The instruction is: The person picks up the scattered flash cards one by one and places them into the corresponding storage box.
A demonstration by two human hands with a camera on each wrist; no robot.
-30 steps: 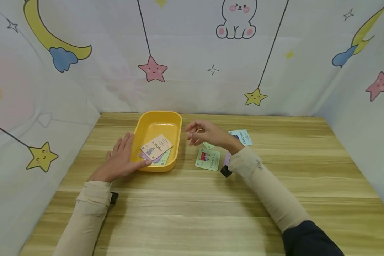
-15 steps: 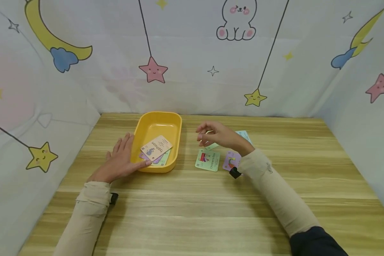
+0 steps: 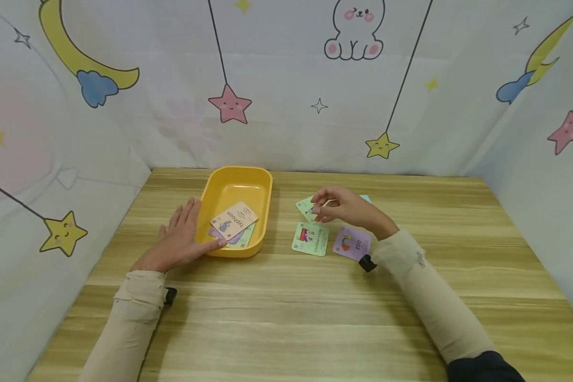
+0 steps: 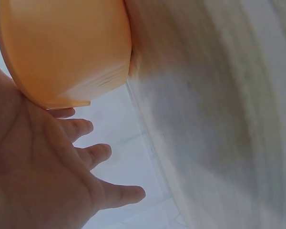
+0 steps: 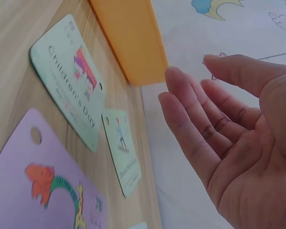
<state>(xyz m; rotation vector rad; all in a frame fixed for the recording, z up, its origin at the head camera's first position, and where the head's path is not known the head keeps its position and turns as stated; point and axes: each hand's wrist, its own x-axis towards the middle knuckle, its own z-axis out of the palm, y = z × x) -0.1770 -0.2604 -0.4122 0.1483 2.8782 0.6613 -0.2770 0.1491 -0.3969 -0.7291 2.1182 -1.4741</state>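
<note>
My left hand (image 3: 179,239) rests against the left side of a yellow plastic tray (image 3: 236,179), fingers straight, thumb at the near rim. In the left wrist view the palm (image 4: 38,167) touches the tray's outer wall (image 4: 66,47). My right hand (image 3: 347,208) hovers over several word cards on the table, fingers loosely bent and holding nothing. Below it are a green "Children's Day" card (image 3: 310,239), a purple "zoo" card (image 3: 351,243) and another green card (image 3: 304,205), partly covered by the fingers. Only a corner of a blue card (image 3: 365,198) shows behind the hand.
Inside the tray a beige "typhoon" card (image 3: 239,215) lies over a purple card and a green card (image 3: 248,236). The wood-grain table (image 3: 267,318) meets a white patterned cloth (image 3: 286,132) at the back and sides.
My right hand has moved to the right, away from the tray and over the cards, uncovering the second green card and the purple card. The left hand and tray have stayed put.
</note>
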